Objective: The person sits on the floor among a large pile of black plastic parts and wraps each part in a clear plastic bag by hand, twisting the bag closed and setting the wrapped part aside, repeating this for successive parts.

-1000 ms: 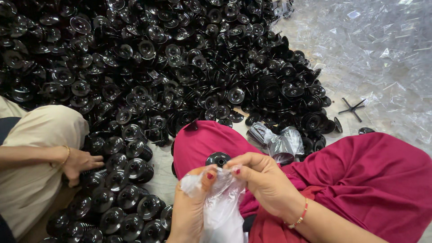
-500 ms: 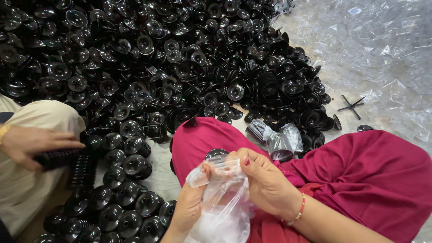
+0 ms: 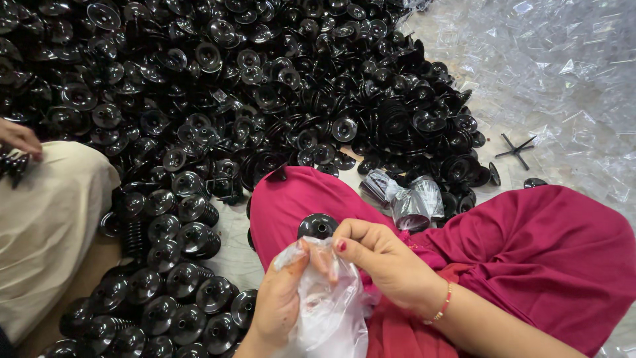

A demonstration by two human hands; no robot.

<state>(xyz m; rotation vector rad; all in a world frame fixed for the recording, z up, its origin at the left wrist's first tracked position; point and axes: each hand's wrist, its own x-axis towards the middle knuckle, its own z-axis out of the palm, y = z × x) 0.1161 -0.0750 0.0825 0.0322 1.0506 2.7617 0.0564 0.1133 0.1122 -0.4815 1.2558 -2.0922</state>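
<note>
My left hand (image 3: 277,303) and my right hand (image 3: 380,260) both pinch the mouth of a clear plastic bag (image 3: 329,313) held over my lap in magenta cloth (image 3: 530,252). A round black plastic disc (image 3: 317,226) rests on my knee just above the fingers. A filled clear bag of black discs (image 3: 407,199) lies just beyond my knee. A huge heap of black disc-shaped parts (image 3: 252,86) spreads across the floor in front.
Another person in beige clothing (image 3: 46,225) sits at the left, a hand (image 3: 20,138) holding a stack of black discs. Clear plastic bags (image 3: 550,73) cover the floor at upper right. A small black cross-shaped piece (image 3: 517,150) lies there.
The other person's hand has lifted from the discs near their knee and drawn back to the left edge with a stack. My hands stay on the bag, which has dropped lower.
</note>
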